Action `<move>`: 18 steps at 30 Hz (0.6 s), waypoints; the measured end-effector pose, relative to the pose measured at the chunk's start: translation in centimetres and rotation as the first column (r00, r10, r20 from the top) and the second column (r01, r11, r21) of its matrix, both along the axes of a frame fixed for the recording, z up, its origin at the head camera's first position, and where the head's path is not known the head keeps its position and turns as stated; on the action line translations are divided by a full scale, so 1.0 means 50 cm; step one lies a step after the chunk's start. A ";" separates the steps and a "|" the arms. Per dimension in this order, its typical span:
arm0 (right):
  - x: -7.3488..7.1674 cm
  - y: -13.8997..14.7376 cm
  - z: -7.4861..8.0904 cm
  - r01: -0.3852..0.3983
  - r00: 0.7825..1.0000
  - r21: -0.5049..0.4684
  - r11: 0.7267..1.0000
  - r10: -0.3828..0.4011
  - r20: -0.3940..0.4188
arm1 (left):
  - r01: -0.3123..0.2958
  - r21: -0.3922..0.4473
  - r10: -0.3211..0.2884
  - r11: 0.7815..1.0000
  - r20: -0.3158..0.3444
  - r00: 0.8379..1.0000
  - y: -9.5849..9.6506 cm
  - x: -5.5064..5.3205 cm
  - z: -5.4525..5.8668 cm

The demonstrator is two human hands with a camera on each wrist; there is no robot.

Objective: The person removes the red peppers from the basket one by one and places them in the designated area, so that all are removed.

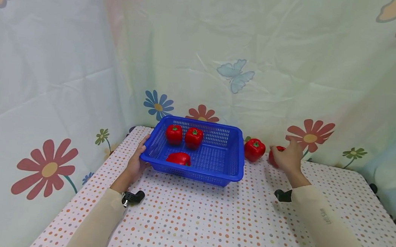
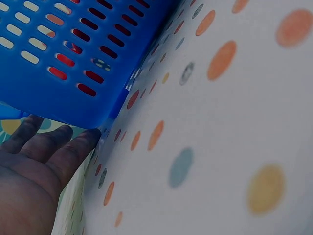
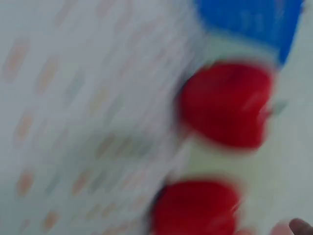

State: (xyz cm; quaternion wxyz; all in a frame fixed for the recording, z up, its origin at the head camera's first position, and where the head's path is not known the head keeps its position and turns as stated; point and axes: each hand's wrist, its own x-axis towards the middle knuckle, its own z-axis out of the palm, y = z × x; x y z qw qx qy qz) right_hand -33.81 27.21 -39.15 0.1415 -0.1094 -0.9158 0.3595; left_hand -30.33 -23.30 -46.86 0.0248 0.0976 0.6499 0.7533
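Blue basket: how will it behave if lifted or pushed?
The blue basket is probably light for its size, given its perforated walls. Its straight rim suggests fairly stiff plastic. Three red peppers sit mostly toward its left, so it may dip that way.

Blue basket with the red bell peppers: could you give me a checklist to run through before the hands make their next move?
1. Left hand touching the blue plastic basket: ok, at its left end.
2. Room inside the basket: ok, bare floor on its right side.
3. Right hand at the outer bell pepper: ok.
4. Firm grip on that pepper: cannot tell; the hand partly hides it and the right wrist view is blurred.
5. Low path to the basket free: not ok; the inner bell pepper stands between.
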 end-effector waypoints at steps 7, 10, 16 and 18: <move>0.015 -0.146 0.096 -0.358 0.934 -0.164 0.919 0.349 -0.079 | 0.003 0.033 -0.003 0.999 0.010 1.000 0.000 0.003 0.002; 0.002 -0.207 0.116 -0.492 0.868 -0.279 0.825 0.489 -0.086 | 0.005 0.028 -0.006 1.000 0.012 1.000 0.001 0.004 0.002; -0.072 -0.312 0.092 -0.641 0.742 -0.431 0.635 0.657 -0.134 | 0.007 0.034 -0.008 0.999 0.011 1.000 -0.002 0.004 0.005; -0.097 -0.338 0.075 -0.639 0.737 -0.449 0.625 0.665 -0.121 | 0.008 0.032 -0.009 0.999 0.009 1.000 -0.002 0.005 0.002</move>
